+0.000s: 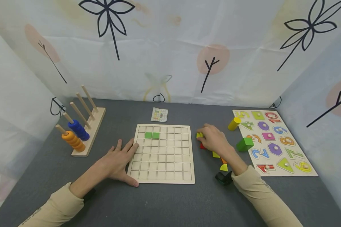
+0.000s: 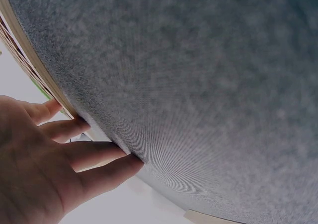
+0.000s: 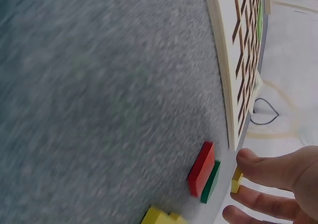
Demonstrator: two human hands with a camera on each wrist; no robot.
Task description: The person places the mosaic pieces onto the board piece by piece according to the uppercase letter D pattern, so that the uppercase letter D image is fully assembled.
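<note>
A wooden grid board point(image 1: 162, 157) lies mid-table, two green square tiles point(image 1: 152, 135) side by side in its upper rows. My left hand point(image 1: 117, 162) rests at the board's left edge, its fingers spread and the thumb by the lower left corner. Just right of the board, my right hand point(image 1: 213, 138) pinches a yellow tile point(image 3: 236, 181) between thumb and finger. Near that hand are a red tile point(image 3: 201, 169), a dark green tile point(image 3: 211, 183) and a yellow piece point(image 3: 158, 217). A yellow rounded piece point(image 1: 224, 167) lies closer to me, beside an orange one point(image 1: 223, 160).
A small pattern card point(image 1: 159, 114) lies behind the board. Left stands a peg stacker point(image 1: 95, 129) with orange and blue rings. On the right are a number puzzle board point(image 1: 298, 151), a green block point(image 1: 245, 144), a yellow cylinder point(image 1: 234, 124). A patterned cloth backs the table.
</note>
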